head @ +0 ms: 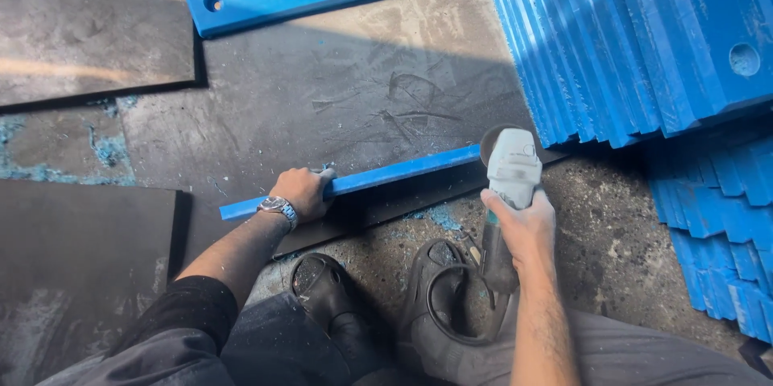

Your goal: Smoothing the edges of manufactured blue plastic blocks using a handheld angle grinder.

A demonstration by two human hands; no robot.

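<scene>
Blue plastic strip (pixel 362 181) pressed down on edge by the left hand (pixel 302 193), fingers curled over it, angle grinder (pixel 511 173) clamped in the right hand (pixel 523 221), disc set at the strip's far end, blue slabs (pixel 644 40) stacked just beside.

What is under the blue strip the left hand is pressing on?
The blue strip stands on edge on a dark mat, held by the left hand. The right hand holds an angle grinder at its far end, hiding that end and the disc's contact.
</scene>
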